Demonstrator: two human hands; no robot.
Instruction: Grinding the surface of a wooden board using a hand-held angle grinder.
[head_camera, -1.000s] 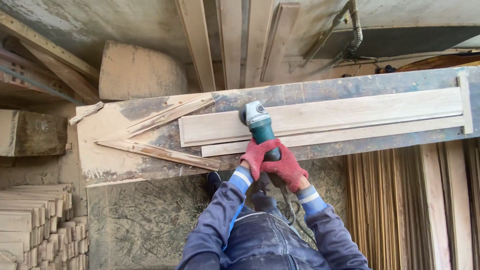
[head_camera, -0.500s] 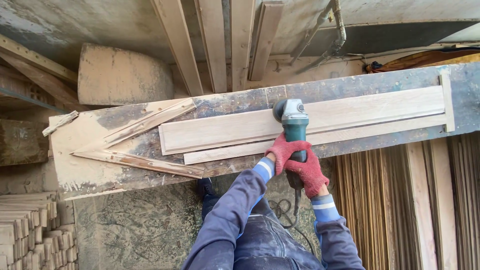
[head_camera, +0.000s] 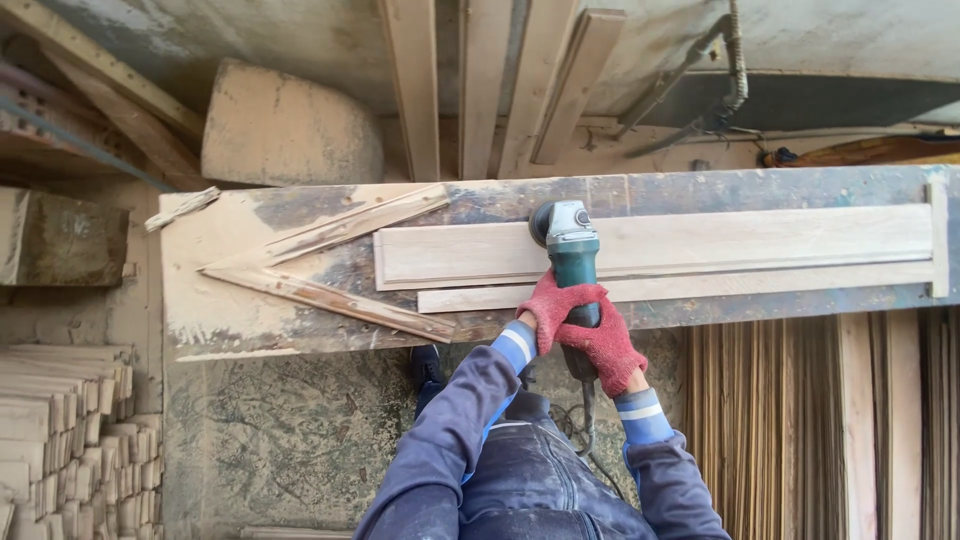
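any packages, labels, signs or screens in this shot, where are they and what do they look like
None can be made out: no package, sign or screen.
Angle grinder: on the pale board on the workbench, green body, grey head; any label on it is too small to tell.
Left hand and right hand, both in red gloves, grip the grinder's body.

A woodworking workshop is shown: a long, dust-coated bench (head_camera: 250, 300) is laid with a pale planed board (head_camera: 700, 245), a thinner strip (head_camera: 760, 283) and splintered offcuts (head_camera: 330, 297); an angle grinder (head_camera: 570, 255) is being worked on the board. Cut wooden slats are stacked in piles (head_camera: 60, 430) at the left; planks (head_camera: 480, 80) are leaned against the rough wall, bundles of thin strips (head_camera: 760, 430) are stored below the bench, and sawdust is spread over the concrete floor (head_camera: 290, 440).
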